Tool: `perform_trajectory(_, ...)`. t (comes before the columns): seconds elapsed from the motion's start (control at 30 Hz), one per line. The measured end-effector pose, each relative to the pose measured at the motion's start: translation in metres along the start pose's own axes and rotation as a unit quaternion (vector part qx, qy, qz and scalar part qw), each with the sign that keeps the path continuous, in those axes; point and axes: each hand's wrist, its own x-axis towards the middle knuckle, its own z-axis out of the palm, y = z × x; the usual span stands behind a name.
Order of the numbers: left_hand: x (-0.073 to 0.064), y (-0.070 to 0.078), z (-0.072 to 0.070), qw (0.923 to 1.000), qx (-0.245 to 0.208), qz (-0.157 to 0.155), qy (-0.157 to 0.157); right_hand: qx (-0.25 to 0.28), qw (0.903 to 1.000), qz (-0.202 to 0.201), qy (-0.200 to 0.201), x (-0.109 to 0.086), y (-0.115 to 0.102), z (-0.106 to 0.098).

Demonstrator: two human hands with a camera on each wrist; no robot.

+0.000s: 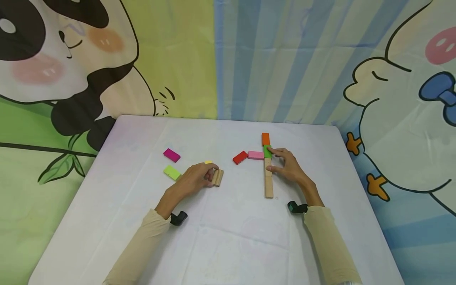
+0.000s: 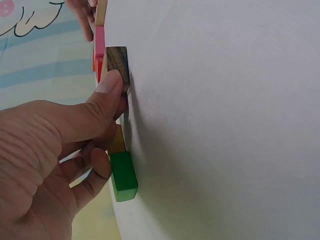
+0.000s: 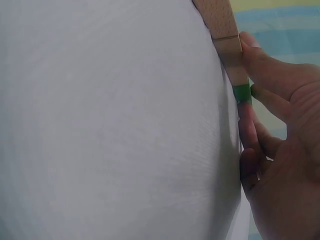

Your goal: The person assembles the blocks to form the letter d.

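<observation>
Here, white table (image 1: 242,245), cartoon backdrop (image 1: 189,47), left hand (image 1: 194,177) tight on blocks (image 1: 218,178), right hand (image 1: 290,168) loose against others (image 1: 268,186)

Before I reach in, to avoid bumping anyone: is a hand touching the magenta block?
No: the magenta block lies on the table, apart from the left hand and the right hand.

Observed: open passage across the near desk (image 1: 231,253) between both sleeves (image 1: 142,247). Farther in, red block (image 1: 240,157), pink block (image 1: 255,155) and wooden row (image 1: 268,187) obstruct sideways travel.

A blue-striped backdrop (image 1: 246,59) with a cartoon panda (image 1: 76,51) behind a white-covered table (image 1: 235,253)
</observation>
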Motion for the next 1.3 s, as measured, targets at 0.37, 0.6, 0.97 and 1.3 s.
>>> perform_trajectory(0.37, 0.011, 0.004, -0.001, 0.9992, 0.037, 0.006, 0.016, -0.008, 0.9999, 0.008, 0.002, -0.001, -0.001, 0.001)
perform_trajectory(0.6, 0.016, 0.006, 0.0, 0.9989, 0.042, 0.006, 0.018, -0.006, 0.9999, 0.009, 0.002, -0.001, -0.001, 0.0)
perform_trajectory(0.97, 0.028, 0.009, -0.003, 0.9983, 0.057, 0.013, 0.005, 0.001, 1.0, 0.006, -0.001, 0.0, -0.002, -0.002)
perform_trajectory(1.3, 0.036, 0.011, -0.001, 0.9988, 0.05, -0.001, -0.005, 0.0, 0.9999, 0.011, -0.001, 0.001, -0.002, 0.0)
